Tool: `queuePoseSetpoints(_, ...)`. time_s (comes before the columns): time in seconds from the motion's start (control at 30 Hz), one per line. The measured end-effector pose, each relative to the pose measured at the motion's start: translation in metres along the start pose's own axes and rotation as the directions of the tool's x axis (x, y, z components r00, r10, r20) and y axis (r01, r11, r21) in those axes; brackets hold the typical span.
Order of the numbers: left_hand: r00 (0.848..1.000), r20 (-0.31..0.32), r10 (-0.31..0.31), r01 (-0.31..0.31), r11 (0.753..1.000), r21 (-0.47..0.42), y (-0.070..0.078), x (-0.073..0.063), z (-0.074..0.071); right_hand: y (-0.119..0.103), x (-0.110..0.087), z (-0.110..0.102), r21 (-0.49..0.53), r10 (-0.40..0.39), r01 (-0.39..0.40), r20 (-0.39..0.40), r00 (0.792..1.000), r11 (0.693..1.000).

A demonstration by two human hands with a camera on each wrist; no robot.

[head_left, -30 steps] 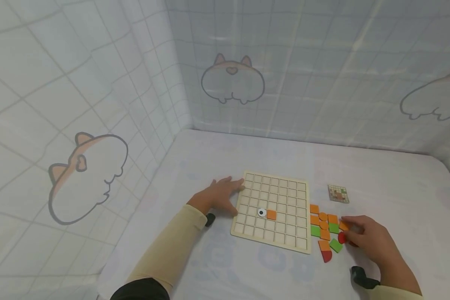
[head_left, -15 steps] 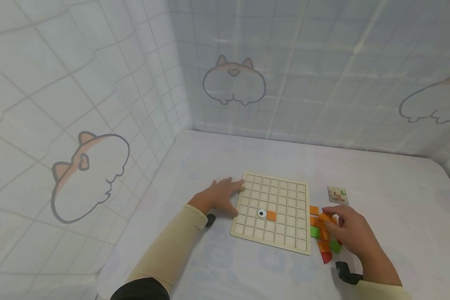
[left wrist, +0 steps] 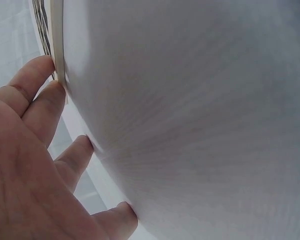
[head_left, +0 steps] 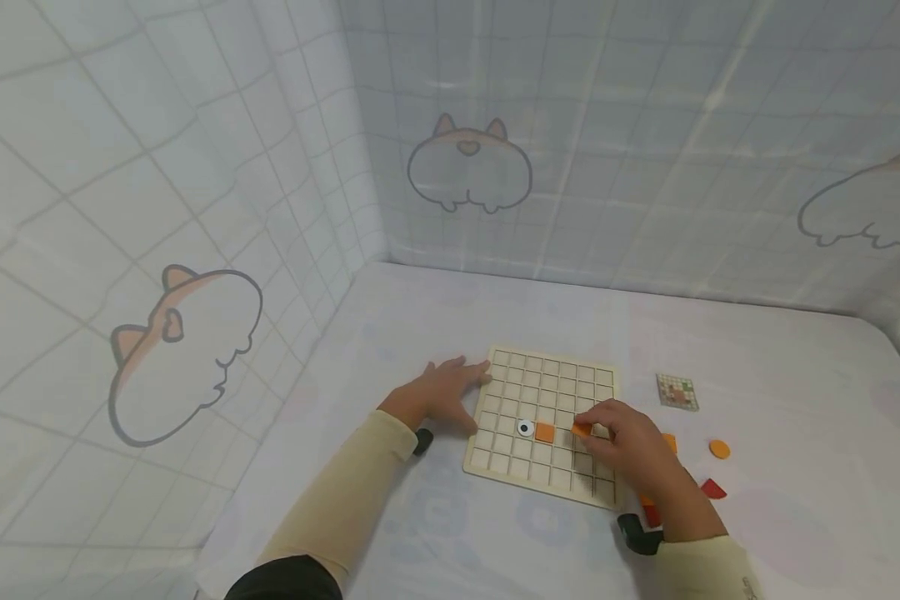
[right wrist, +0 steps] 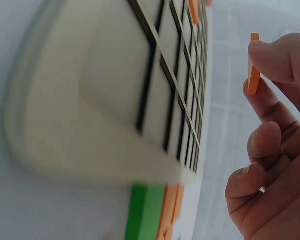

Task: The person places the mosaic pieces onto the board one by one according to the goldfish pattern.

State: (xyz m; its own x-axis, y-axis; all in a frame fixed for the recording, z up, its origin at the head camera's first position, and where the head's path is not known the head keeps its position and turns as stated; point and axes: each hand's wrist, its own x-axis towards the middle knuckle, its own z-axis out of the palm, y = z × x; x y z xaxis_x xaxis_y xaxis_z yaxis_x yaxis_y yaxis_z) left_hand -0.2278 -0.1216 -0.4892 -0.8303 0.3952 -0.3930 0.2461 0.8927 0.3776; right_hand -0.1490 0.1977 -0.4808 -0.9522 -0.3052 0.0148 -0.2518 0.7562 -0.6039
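A pale gridded board (head_left: 528, 385) lies on the table. A round black-and-white eye piece (head_left: 525, 428) and an orange square tile (head_left: 544, 432) sit side by side on it. My left hand (head_left: 441, 393) is spread at the board's left edge; in the left wrist view two fingertips (left wrist: 54, 92) touch that edge. Above the board's right half, my right hand (head_left: 630, 442) pinches a flat orange tile (right wrist: 254, 65) between thumb and index finger. The right wrist view shows this tile edge-on and off the board, so its outline is unclear.
Right of the board, loose pieces are partly hidden by my right arm, among them a green tile (right wrist: 144, 212). An orange disc (head_left: 719, 449) and a red piece (head_left: 713, 489) lie farther right. A small patterned card (head_left: 677, 392) lies behind them.
My right hand has moved left from the loose pieces to above the board, carrying an orange tile. The orange disc and red piece now show right of the arm. My left hand stays put.
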Motion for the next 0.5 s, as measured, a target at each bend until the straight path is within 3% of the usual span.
queuePoseSetpoints(0.5,1.0,0.001,-0.027,0.027,0.999,-0.021,0.002,-0.002,-0.001,-0.014,0.014,0.022,-0.097,0.052,-0.042,0.11,0.993,0.994)
